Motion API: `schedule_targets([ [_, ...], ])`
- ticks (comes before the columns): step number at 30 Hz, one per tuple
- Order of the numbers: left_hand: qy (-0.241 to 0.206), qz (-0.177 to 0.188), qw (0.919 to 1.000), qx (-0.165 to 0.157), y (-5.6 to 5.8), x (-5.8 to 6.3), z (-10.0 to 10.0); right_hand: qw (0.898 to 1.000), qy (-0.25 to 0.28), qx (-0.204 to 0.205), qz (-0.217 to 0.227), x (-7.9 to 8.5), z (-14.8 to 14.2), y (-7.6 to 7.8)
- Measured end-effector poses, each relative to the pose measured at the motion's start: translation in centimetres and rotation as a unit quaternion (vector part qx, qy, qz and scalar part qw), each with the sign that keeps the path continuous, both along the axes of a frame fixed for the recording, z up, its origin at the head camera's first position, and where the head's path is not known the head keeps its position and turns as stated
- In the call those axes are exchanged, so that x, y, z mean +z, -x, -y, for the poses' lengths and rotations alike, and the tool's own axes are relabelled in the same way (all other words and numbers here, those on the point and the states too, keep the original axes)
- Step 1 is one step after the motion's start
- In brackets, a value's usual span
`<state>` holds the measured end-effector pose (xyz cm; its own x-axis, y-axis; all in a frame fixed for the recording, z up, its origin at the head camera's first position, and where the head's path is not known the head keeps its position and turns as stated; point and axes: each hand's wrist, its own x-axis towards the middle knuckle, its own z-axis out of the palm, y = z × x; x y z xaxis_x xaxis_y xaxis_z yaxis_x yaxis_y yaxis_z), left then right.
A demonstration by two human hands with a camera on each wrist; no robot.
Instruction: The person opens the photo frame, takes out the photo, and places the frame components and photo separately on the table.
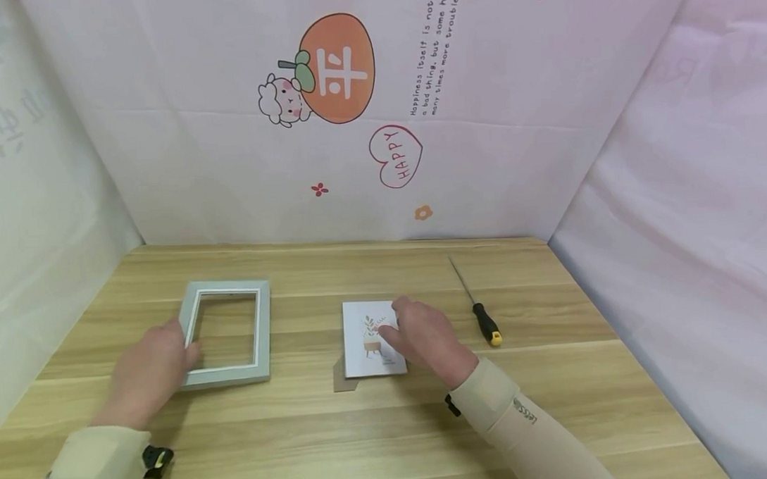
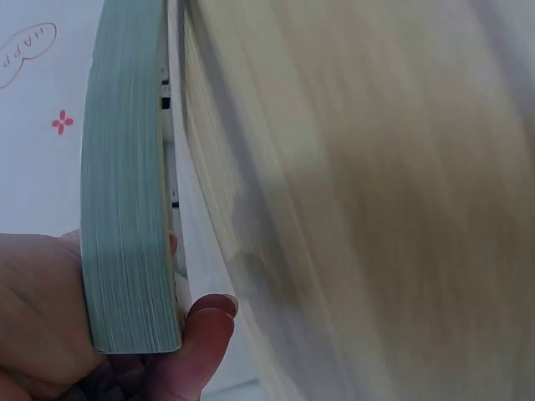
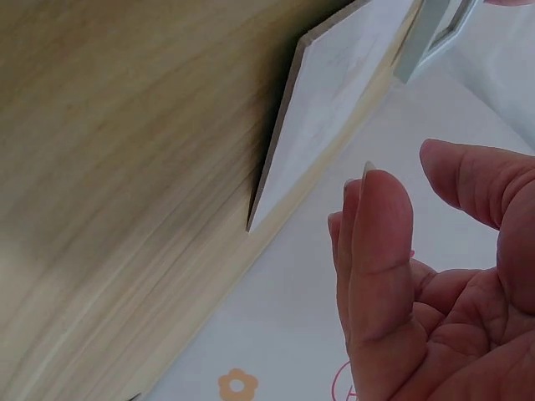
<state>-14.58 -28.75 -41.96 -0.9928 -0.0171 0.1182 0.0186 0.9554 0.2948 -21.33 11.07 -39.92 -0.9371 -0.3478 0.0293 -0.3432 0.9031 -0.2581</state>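
Note:
My left hand point(image 1: 150, 371) grips the left side of a pale grey-green picture frame point(image 1: 263, 335), whose opening shows the wood of the table. In the left wrist view the thumb and fingers pinch the end of the frame's thick edge point(image 2: 129, 184). To the right lies a white backing board point(image 1: 356, 360) printed with a potted plant; its brown edge shows in the right wrist view. Over its right side hovers my right hand point(image 1: 428, 336), holding nothing. The right wrist view shows its fingers point(image 3: 380, 251) loosely extended, thumb apart, with a gap to the board.
A screwdriver point(image 1: 486, 325) with a black and yellow handle lies right of the board. A small brown flap point(image 1: 345, 380) sticks out under the board's lower left corner. White printed cloth point(image 1: 242, 181) walls the wooden table point(image 1: 289, 433) at the back and both sides.

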Motion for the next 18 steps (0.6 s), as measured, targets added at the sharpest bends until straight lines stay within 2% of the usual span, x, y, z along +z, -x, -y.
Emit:
schedule_targets([
  [6, 0.010, 0.021, 0.9997, -0.006, 0.0, 0.1, 0.9, 1.000, 0.005, -0.002, 0.008, -0.1, 0.0, 0.1],
  [12, 0.001, 0.078, 0.9969, 0.011, 0.1, 0.4, 1.6, 0.999, 0.010, -0.021, 0.025, -0.2, -0.2, 0.0],
  [18, 0.002, 0.112, 0.9934, 0.027, 0.1, 0.5, 1.8, 0.999, 0.010, -0.030, 0.038, -0.3, -0.3, 0.1],
])
